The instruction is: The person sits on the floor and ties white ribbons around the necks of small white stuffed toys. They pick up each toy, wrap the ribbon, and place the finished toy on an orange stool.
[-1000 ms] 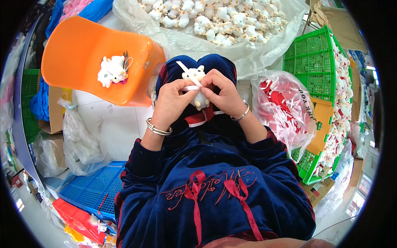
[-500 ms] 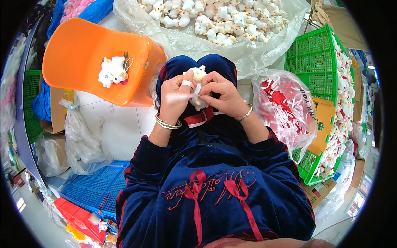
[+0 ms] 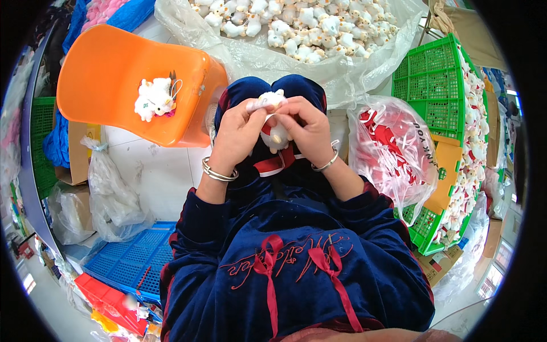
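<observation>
A small white plush toy point(image 3: 278, 138) lies on my lap between my knees, partly covered by my fingers. My left hand point(image 3: 242, 128) is closed at its upper part, pinching a thin white ribbon point(image 3: 270, 116); one finger is wrapped in white tape. From the other side my right hand point(image 3: 307, 126) pinches at the same ribbon by the toy's neck. Some red shows on the toy beside the left fingers. A red cloth piece with a white edge point(image 3: 269, 166) rests on my lap just below the toy.
An orange chair point(image 3: 114, 74) at left carries another white plush toy point(image 3: 152, 101) and dark-tipped snips. A clear sheet point(image 3: 239, 54) full of plush toys lies ahead. At right are a plastic bag point(image 3: 393, 154) of red and white pieces and a green crate point(image 3: 430, 91).
My hands have come closer together over the toy's upper part, and its head is more covered. The left wrist has shifted left and the right hand has turned inward. Red now shows on the toy.
</observation>
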Available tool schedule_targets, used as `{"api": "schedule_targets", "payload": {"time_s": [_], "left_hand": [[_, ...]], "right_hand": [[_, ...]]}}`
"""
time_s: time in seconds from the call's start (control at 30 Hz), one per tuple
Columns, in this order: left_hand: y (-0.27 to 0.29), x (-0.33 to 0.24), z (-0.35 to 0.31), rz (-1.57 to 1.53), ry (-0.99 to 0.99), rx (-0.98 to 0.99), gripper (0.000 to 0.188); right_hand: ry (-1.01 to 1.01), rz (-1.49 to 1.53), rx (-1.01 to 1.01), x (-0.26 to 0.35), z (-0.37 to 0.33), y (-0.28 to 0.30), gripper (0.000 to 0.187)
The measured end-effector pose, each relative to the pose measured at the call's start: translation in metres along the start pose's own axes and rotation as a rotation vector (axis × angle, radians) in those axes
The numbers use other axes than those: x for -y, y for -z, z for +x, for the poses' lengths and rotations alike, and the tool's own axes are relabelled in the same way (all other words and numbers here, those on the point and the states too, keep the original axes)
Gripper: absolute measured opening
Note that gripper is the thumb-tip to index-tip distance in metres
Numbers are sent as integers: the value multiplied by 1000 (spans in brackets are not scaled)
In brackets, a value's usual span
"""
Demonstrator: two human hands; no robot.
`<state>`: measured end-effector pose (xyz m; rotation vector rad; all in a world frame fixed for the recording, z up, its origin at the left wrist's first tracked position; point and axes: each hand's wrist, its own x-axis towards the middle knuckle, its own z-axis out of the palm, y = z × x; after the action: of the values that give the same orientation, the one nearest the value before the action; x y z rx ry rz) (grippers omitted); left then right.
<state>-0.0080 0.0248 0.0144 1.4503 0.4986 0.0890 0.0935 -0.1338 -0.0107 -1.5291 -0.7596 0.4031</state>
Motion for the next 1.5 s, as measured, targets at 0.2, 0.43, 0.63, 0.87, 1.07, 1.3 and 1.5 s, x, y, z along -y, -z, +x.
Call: {"api": "schedule_targets", "payload": {"time_s": [0.2,0.43,0.63,0.87,1.07,1.3,1.5], "left_hand": [[-1,8,-4,121,-180,53,25],[-24,24,-4,48,-296,-149,23],[-29,40,2,-47,-450,-207,14],[-23,25,0,126,-358,-157,26],[-14,23,0,334,-474,-32,40],[-17,11,-9,303,-310,-62,52],[-20,6,-9,445,-404,-136,32]], "right_hand": [[-225,229,50,2,6,8,8],[-251,109,156,14,16,18,13],[-312,187,105,11,11,20,15],[-334,209,75,3,13,20,15],[-331,174,63,3,15,18,16],[-332,244,85,5,15,20,22],[-342,278,126,5,14,24,25]]}}
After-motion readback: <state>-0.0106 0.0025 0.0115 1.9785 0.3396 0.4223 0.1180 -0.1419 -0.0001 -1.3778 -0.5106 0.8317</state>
